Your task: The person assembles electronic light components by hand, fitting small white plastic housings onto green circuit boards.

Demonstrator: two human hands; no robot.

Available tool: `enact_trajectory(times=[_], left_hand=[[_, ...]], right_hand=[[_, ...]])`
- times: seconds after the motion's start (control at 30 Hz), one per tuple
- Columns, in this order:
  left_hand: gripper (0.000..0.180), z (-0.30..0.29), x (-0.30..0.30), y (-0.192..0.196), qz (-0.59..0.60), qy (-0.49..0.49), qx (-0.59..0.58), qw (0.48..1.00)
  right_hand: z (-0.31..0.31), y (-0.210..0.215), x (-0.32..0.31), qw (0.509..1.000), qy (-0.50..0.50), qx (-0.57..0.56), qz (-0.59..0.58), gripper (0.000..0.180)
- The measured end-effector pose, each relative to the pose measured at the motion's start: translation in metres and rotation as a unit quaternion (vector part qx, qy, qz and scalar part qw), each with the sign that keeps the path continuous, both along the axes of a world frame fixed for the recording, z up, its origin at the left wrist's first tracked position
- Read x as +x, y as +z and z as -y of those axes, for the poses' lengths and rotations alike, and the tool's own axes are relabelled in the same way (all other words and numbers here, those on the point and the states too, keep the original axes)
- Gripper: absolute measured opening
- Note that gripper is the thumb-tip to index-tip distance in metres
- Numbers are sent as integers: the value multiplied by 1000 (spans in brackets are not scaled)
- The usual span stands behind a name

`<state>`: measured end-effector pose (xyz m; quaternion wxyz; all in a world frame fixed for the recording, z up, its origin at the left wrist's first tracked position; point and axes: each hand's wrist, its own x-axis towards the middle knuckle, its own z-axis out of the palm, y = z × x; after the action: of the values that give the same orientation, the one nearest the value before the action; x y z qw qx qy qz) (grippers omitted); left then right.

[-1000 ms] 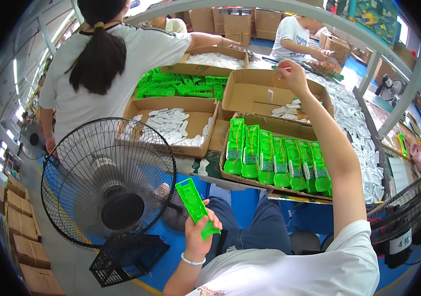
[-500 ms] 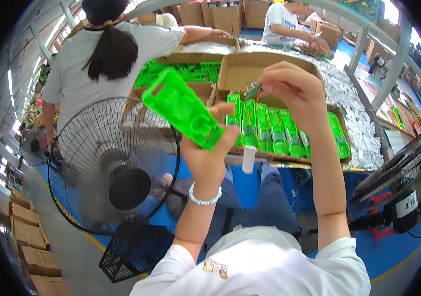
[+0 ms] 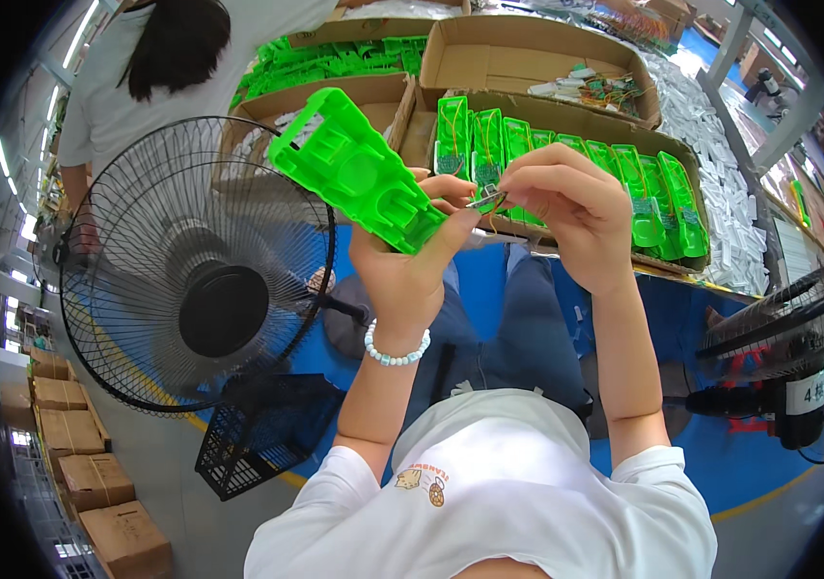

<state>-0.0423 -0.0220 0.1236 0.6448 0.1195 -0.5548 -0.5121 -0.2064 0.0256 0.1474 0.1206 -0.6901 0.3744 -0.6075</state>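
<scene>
My left hand (image 3: 407, 275) is wrapped round the lower end of a bright green plastic housing (image 3: 354, 172), whose moulded hollow inside faces up. My right hand (image 3: 576, 217) pinches a small circuit board (image 3: 485, 201) with thin orange wires trailing from it. The board is close against the left thumb and fingertips; whether they also grip it I cannot tell. Just beyond the hands, a cardboard box (image 3: 648, 259) holds a row of green housings (image 3: 682, 207), several with boards and wires in them.
Behind that box, a cardboard tray (image 3: 489, 72) holds wired boards (image 3: 590, 89). White plastic parts (image 3: 721, 193) cover the bench at right. A caged fan (image 3: 224, 309) stands close on the left, another fan (image 3: 798, 396) at right. A person (image 3: 161, 87) stands beyond the left fan.
My right hand has come down and left with the circuit board, bringing it to the left fingertips. The view has tilted downward. A white piece seen below the left hand no longer shows.
</scene>
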Motion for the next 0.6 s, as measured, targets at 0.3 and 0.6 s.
enact_trajectory(times=[0.3, 0.6], left_hand=[[50, 15, -17, -14, 16, 43, 19, 999], [43, 31, -19, -19, -36, -106, 233, 966]], right_hand=[[5, -22, -3, 978, 37, 107, 176, 16], [9, -35, -5, 915, 56, 224, 331, 13]])
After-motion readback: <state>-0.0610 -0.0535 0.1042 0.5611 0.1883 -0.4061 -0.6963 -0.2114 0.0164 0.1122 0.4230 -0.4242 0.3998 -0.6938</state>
